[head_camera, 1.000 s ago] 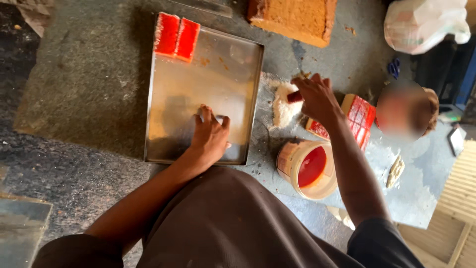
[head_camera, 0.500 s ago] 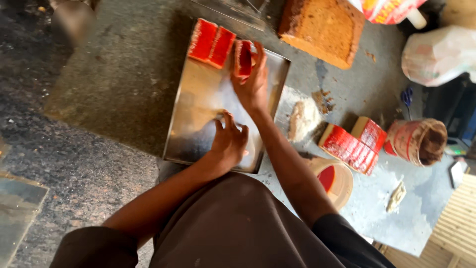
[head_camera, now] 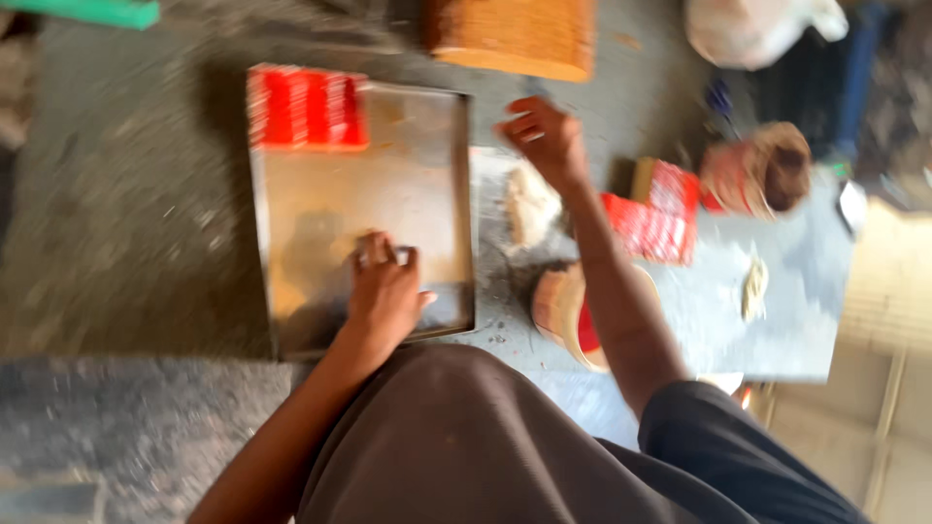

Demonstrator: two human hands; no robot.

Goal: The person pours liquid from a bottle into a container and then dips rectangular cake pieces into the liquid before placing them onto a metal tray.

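The tray point(head_camera: 320, 204), a shallow metal rectangle, lies flat on the grey floor point(head_camera: 126, 194) in front of the person, its long axis running away from them toward the top of the view. Along its far edge sits a row of red pieces point(head_camera: 306, 109), side by side and reaching from the far left corner to about the middle of that edge; the row now reads as wider than half a second ago, when the right hand was pressed on a piece there. The left hand point(head_camera: 383, 291) rests on the tray's near right part, fingers spread flat on the metal, gripping nothing, much where it was before. The right hand point(head_camera: 544, 136) has left the tray and now hangs beyond its right edge, fingers loosely curled; the blur makes it impossible to tell whether it holds anything. Just below that hand lies a pale lump point(head_camera: 529, 204) on the floor beside the tray. Nearer the person a round tub point(head_camera: 568, 315) with red inside sits under the right forearm. To the right lie red packets point(head_camera: 655, 218) and a brown roll point(head_camera: 777, 165). A tan block point(head_camera: 515, 34) lies past the tray's far right corner.
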